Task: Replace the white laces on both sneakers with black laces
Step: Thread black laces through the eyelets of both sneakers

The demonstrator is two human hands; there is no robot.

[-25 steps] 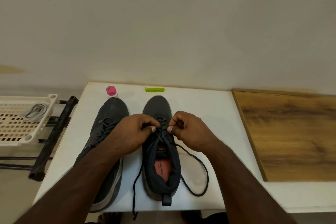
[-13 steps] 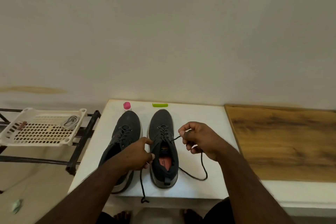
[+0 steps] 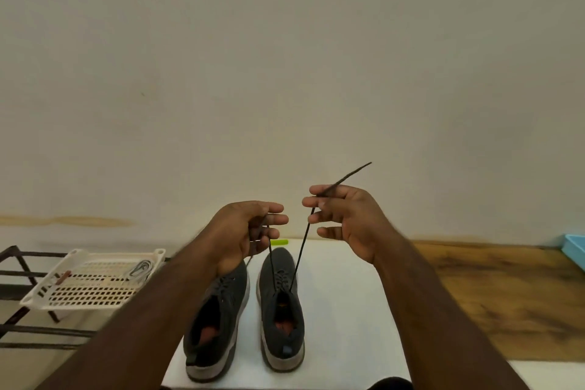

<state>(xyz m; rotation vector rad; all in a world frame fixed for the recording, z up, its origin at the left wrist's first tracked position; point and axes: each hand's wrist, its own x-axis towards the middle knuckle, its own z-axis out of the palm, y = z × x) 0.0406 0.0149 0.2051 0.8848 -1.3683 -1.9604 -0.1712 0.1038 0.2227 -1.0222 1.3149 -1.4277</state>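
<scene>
**Both lace ends drawn up tight over the right-hand sneaker**

The left hand (image 3: 243, 231) and right hand (image 3: 345, 218) are raised above the desk (image 3: 342, 310), each gripping one end of the black lace (image 3: 300, 247). The right fingers (image 3: 316, 191) are curled round their strand, whose free tip sticks out up and to the right past the knuckles. The left fingers (image 3: 275, 218) are curled too, with the other strand running down out of them. Both strands fall straight and taut to the top eyelets of the right-hand sneaker (image 3: 281, 310) below and between the hands. Held so, the pull looks meant to take slack out of the crossings and even the two ends before tying.

The left-hand sneaker (image 3: 218, 313) stands just beside it, partly under the left wrist, with dark lacing already through its eyelets. No white lace shows on either shoe, so the task seems near its end.

Well left of the left fingers, a white slotted tray (image 3: 91, 288) on a dark metal rack (image 3: 19, 269) holds a pale bundle (image 3: 141, 269), probably the removed white laces, and a small reddish item I cannot identify. A green object (image 3: 280, 242) lies on the desk beyond the shoes. A blue container's corner (image 3: 574, 247) shows far right; its contents are hidden.
</scene>
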